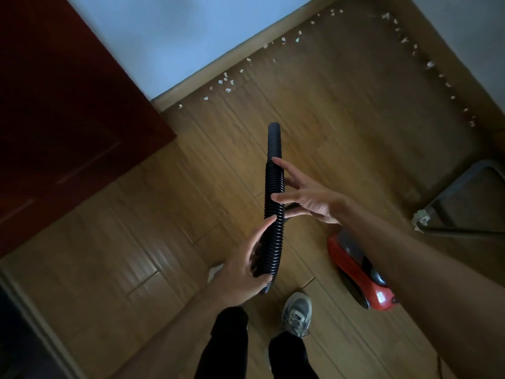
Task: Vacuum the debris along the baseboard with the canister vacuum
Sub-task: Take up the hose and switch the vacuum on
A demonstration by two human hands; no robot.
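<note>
One black ribbed hose (274, 180) with a smooth rounded tip stands upright mid-air. The left hand (240, 272) curls around its lower part; the right hand (314, 201) touches it higher up with straight, spread fingers. One glossy red canister vacuum (352, 266) sits on the wood-plank floor (341, 119). Many white scraps of debris (226, 83) line the baseboard (232, 58).

The left hand (240, 272) grips the black corrugated hose (274, 179), and the right hand (311, 199) touches it with straight fingers. A red canister vacuum (352, 266) sits on the wooden floor (341, 119). Paper scraps (226, 82) line the baseboard (246, 50).
</note>
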